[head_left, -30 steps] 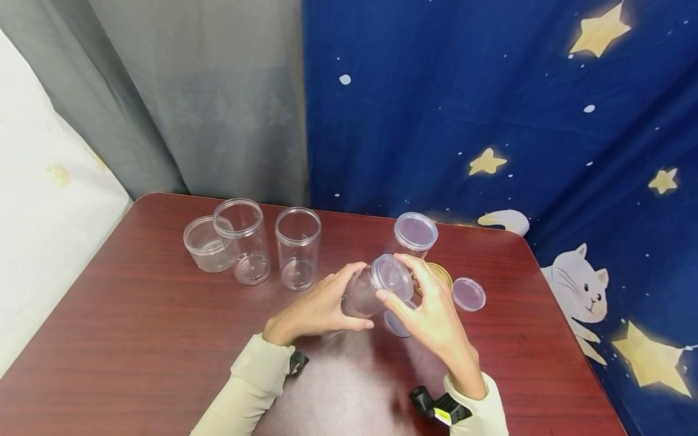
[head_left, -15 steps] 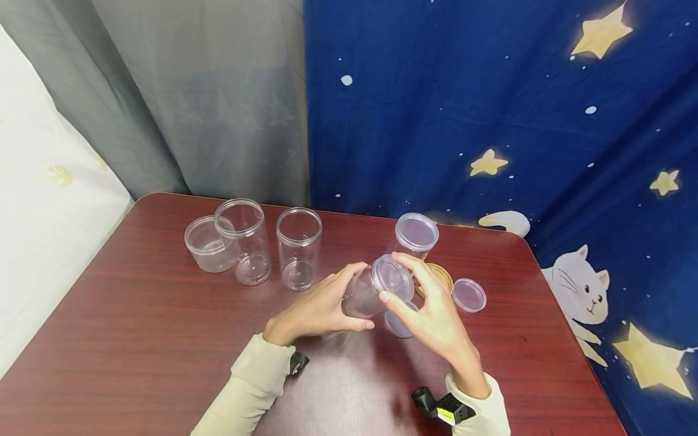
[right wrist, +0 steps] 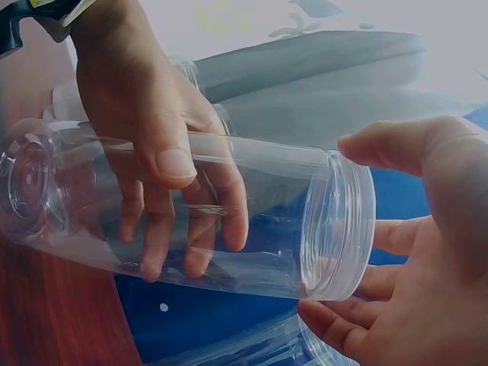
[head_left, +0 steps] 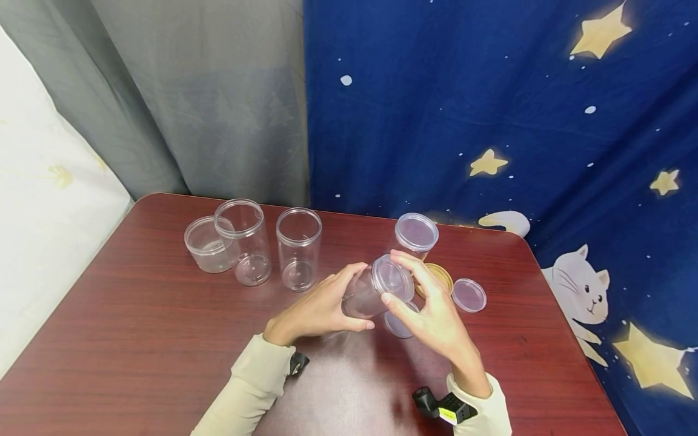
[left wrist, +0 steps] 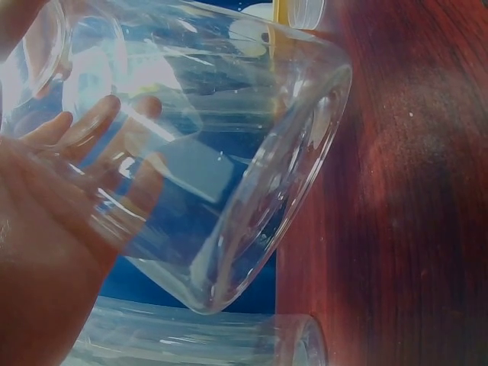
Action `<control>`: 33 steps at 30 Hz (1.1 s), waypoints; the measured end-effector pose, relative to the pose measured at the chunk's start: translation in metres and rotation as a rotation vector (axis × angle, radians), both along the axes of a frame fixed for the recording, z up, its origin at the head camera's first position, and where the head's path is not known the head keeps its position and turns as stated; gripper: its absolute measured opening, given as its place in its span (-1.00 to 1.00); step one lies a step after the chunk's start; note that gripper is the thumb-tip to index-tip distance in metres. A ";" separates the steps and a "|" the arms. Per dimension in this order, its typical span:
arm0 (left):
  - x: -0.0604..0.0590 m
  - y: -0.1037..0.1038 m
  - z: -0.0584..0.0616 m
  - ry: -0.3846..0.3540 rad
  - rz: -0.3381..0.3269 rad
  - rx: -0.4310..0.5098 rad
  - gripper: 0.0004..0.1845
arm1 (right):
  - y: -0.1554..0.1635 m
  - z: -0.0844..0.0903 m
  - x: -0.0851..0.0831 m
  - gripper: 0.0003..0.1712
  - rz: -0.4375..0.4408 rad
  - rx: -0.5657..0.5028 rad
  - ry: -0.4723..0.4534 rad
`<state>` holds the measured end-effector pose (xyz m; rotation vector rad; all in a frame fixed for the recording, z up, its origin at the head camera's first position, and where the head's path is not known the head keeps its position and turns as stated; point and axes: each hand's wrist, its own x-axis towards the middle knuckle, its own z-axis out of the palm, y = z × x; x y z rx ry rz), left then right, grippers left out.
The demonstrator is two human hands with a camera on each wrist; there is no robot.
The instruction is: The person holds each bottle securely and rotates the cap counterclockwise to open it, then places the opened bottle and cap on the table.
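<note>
The surface is lying broad and dark red, a glossy wood-grain laminate with rounded corners, and slick enough that a loose cylinder would likely be rolling on it. Above its middle the left hand is gripping a clear plastic jar tilted on its side, fingers and thumb curled round the barrel. The right hand is cupping the jar's capped mouth, its fingertips curling over the rim of the clear lid.

Judging from this, the lid is being turned or seated. To do that well, the left hand should be holding the thin, springy wall firmly without squeezing it oval, while the right is keeping the lid square to the mouth and spreading its fingers evenly round the ridged rim.

Three open jars are standing upright at the far left, smooth and rigid-looking. A capped jar is standing just behind the hands. A loose lid and a gold lid are lying flat to the right, thin round discs.
</note>
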<state>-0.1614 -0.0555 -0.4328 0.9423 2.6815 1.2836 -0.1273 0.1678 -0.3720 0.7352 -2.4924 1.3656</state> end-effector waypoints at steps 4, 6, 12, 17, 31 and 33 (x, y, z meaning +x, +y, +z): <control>0.000 0.000 -0.001 0.008 -0.002 0.003 0.04 | 0.001 0.000 0.000 -0.26 0.022 -0.002 0.008; 0.000 0.000 -0.001 0.011 -0.003 0.005 0.04 | 0.002 0.001 0.000 -0.25 0.033 0.000 0.006; 0.000 0.001 0.000 0.015 -0.010 0.008 0.03 | 0.003 0.001 -0.001 -0.17 0.046 -0.008 -0.024; 0.000 0.001 0.000 0.011 -0.007 0.000 0.03 | 0.004 0.001 -0.001 -0.15 0.061 -0.009 -0.028; 0.001 0.000 -0.001 -0.016 0.011 -0.014 0.02 | 0.002 0.000 0.001 -0.22 -0.071 0.042 0.021; 0.001 0.001 -0.001 -0.020 0.012 -0.017 0.02 | 0.002 -0.001 0.002 -0.24 -0.100 0.058 0.029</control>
